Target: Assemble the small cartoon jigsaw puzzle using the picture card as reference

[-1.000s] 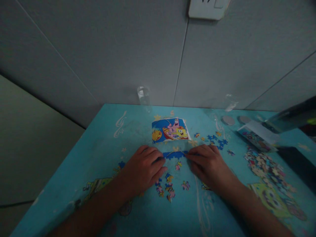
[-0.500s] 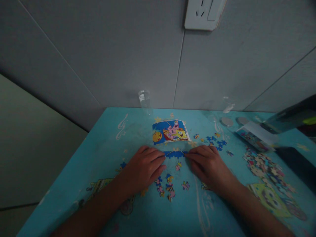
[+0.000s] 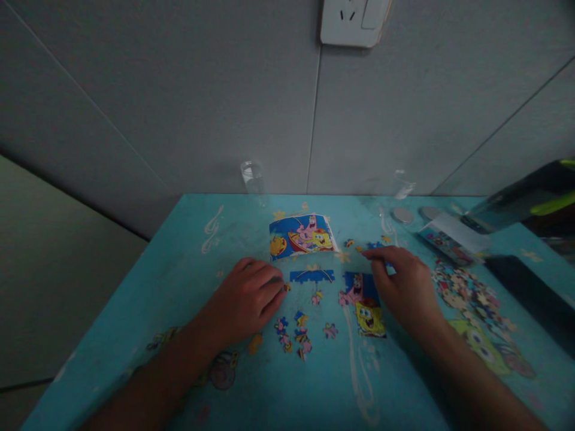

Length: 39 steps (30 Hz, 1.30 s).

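Note:
My left hand [image 3: 251, 296] rests on the table with its fingers loosely bent and lying down. A small puzzle piece [image 3: 287, 287] shows at its fingertips; what lies beneath the palm is hidden. A joined blue strip of puzzle [image 3: 312, 276] lies between my hands, touched by neither. My right hand [image 3: 402, 281] reaches over the loose blue pieces [image 3: 374, 245], index finger stretched out and thumb apart; I see nothing held. Beside it is a joined puzzle section [image 3: 369, 311] with a pink and a yellow figure. The printed reference picture [image 3: 302, 236] lies behind the strip.
Several loose pieces [image 3: 302, 335] lie in front of the strip. A larger pile of pieces [image 3: 471, 293] is at the right, beside a dark flat object [image 3: 532, 293] and a small box [image 3: 449, 242]. Clear cups [image 3: 254, 178] stand by the wall, with round lids [image 3: 403, 215] at the right.
Both hands have let go of the blue strip. My right hand has moved right and up to the loose blue pieces, uncovering the joined section. The view has shifted slightly.

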{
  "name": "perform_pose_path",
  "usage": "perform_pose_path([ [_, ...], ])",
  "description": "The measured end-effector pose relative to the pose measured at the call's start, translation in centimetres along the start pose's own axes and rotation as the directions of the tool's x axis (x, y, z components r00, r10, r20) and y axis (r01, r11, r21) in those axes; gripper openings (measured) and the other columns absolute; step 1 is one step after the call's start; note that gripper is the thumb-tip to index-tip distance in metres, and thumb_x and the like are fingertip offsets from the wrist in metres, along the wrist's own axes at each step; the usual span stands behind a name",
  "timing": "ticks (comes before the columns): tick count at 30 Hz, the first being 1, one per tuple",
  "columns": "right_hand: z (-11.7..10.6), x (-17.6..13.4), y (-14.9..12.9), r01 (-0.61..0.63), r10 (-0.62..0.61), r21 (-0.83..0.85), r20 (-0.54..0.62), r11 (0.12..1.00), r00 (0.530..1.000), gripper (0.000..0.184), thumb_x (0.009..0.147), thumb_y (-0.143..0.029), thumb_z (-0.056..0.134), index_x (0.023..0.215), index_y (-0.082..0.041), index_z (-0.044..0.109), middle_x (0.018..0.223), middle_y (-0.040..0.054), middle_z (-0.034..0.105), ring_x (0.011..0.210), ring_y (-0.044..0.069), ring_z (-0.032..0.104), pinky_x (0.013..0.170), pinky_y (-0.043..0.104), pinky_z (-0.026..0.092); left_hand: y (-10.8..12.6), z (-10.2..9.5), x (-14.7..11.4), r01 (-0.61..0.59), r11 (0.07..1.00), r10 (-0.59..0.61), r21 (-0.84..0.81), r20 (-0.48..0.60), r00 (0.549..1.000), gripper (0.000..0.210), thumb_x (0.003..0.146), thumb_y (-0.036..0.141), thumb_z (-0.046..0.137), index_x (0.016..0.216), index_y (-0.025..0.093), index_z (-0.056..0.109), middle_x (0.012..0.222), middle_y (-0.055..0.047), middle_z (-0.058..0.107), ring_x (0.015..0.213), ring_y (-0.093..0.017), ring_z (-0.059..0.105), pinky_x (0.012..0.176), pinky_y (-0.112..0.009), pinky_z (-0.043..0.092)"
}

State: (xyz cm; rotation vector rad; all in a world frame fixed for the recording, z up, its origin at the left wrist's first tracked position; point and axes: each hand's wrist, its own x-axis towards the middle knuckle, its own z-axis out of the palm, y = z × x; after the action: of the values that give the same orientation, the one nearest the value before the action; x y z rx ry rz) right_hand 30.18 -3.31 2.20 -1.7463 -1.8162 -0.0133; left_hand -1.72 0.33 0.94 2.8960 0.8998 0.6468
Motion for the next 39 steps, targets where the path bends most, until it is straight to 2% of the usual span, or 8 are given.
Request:
perform_pose_path([
  [13, 0.25, -0.08, -0.04, -0.011, 0.011, 0.003, 0.113, 1.000, 0.994, 0.026, 0.091, -0.018, 0.052, 0.099, -0.021, 0.077, 0.099, 0.0060, 0.078, 0.094, 0.026, 0.071, 0.086, 0.041, 0.052, 0.04, 0.04, -0.23, -0.063, 0.997, 0.064, -0.055, 0.011, 0.998, 0.018, 0.100, 0.022, 0.056, 0.093, 0.019, 0.073, 0.097, -0.003, 0.071, 0.092, -0.019, 0.063, 0.091, -0.043, 0.041],
  [17, 0.23, -0.07, 0.04, -0.019, 0.020, -0.005, 0.111, 1.000, 0.994, 0.026, 0.090, -0.018, 0.053, 0.100, -0.022, 0.077, 0.101, 0.0056, 0.078, 0.094, 0.025, 0.071, 0.087, 0.041, 0.052, 0.23, -0.11, -0.32, -0.080, 0.994, 0.081, -0.079, 0.008, 0.997, 0.018, 0.099, 0.020, 0.057, 0.088, 0.018, 0.071, 0.096, -0.003, 0.071, 0.092, -0.019, 0.062, 0.093, -0.044, 0.041],
  [24, 0.21, -0.02, 0.18, -0.026, 0.033, -0.049, 0.154, 0.998, 0.988, 0.028, 0.090, -0.018, 0.051, 0.101, -0.022, 0.077, 0.102, 0.0062, 0.078, 0.097, 0.026, 0.072, 0.089, 0.043, 0.053, 0.32, -0.16, -0.38, -0.130, 0.987, 0.125, -0.094, -0.058, 0.990, 0.019, 0.097, 0.019, 0.060, 0.079, 0.017, 0.066, 0.090, -0.002, 0.072, 0.087, -0.017, 0.062, 0.092, -0.043, 0.043],
  [30, -0.03, -0.09, 0.49, -0.039, 0.055, -0.088, 0.192, 0.995, 0.980, 0.027, 0.092, -0.021, 0.054, 0.106, -0.022, 0.077, 0.106, 0.0060, 0.078, 0.098, 0.027, 0.072, 0.090, 0.044, 0.054, 0.28, -0.68, -0.06, -0.107, 0.991, 0.099, -0.075, -0.103, 0.990, 0.011, 0.096, 0.016, 0.061, 0.087, 0.017, 0.067, 0.094, -0.002, 0.072, 0.091, -0.018, 0.064, 0.093, -0.043, 0.044],
  [36, -0.20, -0.27, 0.09, -0.031, 0.050, -0.076, 0.272, 0.997, 0.961, 0.027, 0.095, -0.026, 0.053, 0.106, -0.021, 0.076, 0.104, 0.0071, 0.078, 0.094, 0.025, 0.073, 0.086, 0.040, 0.055, 0.05, -0.14, 0.08, -0.050, 0.998, 0.049, -0.044, -0.036, 0.998, 0.020, 0.100, 0.021, 0.057, 0.115, 0.016, 0.068, 0.111, -0.007, 0.070, 0.104, -0.022, 0.063, 0.095, -0.042, 0.046],
  [39, -0.16, -0.45, 0.00, -0.056, 0.078, -0.077, 0.332, 0.995, 0.940, 0.026, 0.095, -0.031, 0.055, 0.108, -0.023, 0.075, 0.103, 0.0063, 0.077, 0.091, 0.024, 0.073, 0.084, 0.038, 0.055, 0.02, 0.26, 0.01, -0.031, 0.999, 0.031, -0.028, 0.001, 1.000, 0.023, 0.101, 0.024, 0.056, 0.120, 0.017, 0.067, 0.115, -0.008, 0.069, 0.108, -0.023, 0.063, 0.098, -0.044, 0.047],
])
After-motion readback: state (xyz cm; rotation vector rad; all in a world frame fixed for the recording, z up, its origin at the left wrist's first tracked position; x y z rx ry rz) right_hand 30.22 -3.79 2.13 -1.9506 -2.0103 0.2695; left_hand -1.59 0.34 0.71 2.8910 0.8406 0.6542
